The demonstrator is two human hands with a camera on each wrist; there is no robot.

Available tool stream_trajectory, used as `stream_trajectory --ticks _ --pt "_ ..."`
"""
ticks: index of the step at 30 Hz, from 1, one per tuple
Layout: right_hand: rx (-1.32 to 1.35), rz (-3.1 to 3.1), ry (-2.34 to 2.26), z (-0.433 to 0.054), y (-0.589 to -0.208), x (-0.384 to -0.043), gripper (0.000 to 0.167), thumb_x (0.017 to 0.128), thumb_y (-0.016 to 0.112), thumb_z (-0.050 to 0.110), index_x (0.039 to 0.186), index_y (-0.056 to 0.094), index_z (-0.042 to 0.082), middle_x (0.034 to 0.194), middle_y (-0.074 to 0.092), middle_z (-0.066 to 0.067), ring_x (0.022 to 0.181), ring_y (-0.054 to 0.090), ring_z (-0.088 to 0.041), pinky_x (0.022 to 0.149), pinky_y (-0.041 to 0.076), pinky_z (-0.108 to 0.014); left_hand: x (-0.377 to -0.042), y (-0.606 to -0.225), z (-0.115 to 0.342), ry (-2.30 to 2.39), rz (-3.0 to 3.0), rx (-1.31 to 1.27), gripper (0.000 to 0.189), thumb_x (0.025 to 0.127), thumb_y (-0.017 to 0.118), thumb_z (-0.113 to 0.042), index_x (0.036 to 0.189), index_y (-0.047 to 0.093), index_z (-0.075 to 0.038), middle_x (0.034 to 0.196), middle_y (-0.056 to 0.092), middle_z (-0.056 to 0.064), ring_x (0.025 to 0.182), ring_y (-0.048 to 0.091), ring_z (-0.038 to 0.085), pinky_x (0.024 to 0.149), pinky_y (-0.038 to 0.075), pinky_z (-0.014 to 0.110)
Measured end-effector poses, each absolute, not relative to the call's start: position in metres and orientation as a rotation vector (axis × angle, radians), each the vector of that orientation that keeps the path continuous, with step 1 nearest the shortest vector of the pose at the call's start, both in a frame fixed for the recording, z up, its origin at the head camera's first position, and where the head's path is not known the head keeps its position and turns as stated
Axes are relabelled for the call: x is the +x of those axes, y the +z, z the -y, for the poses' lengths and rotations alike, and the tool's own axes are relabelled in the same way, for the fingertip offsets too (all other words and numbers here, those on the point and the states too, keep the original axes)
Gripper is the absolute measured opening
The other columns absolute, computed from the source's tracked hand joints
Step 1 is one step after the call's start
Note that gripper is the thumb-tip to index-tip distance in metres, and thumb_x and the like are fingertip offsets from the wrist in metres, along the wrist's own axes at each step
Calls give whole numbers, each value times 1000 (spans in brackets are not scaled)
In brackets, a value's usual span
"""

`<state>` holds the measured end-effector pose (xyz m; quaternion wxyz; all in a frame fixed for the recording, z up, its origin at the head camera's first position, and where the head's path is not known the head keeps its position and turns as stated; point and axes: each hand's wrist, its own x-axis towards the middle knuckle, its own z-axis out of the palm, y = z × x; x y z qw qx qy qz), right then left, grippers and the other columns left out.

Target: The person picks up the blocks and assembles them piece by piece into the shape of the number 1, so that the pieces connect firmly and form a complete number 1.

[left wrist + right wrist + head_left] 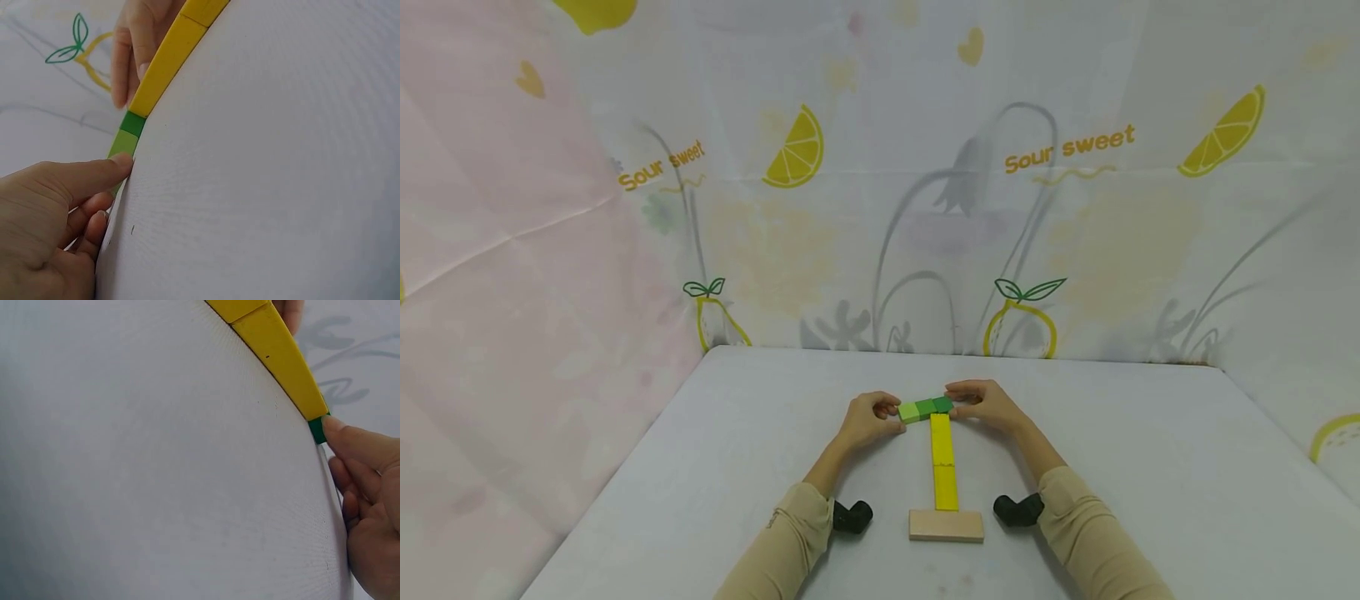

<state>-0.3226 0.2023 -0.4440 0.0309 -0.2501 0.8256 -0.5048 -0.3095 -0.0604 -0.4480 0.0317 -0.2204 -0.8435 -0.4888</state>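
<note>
A row of three green blocks, light green (908, 412), mid green (925, 408) and dark green (943, 404), lies slightly aslant at the far end of two yellow blocks (942, 439). At the row's left end my left hand (868, 421) pinches the light green block, thumb on the near side and fingers behind. My right hand (988, 406) holds the dark green block at the other end. In the right wrist view its thumb (334, 428) presses that block close to the yellow one; the fingers' far side is hidden.
A plain wooden block (946, 526) lies crosswise at the near end of the yellow blocks. Everything stands on a white-covered table (760, 400). A lemon-printed cloth (865, 208) hangs behind it. Dark wrist-worn devices (853, 517) sit at both cuffs.
</note>
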Motion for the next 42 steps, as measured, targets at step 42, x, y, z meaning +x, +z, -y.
stream_trajectory --ticks 42 --pt "-781 -2529 -1563 -205 -443 -323 49 79 70 0 123 54 -13 116 61 -26 108 56 -41 83 46 -25 -309 -448 60 -1485 2640 -668 39 70 80 -8 104 67 4 90 68 11 79 55 17 72 45 26"
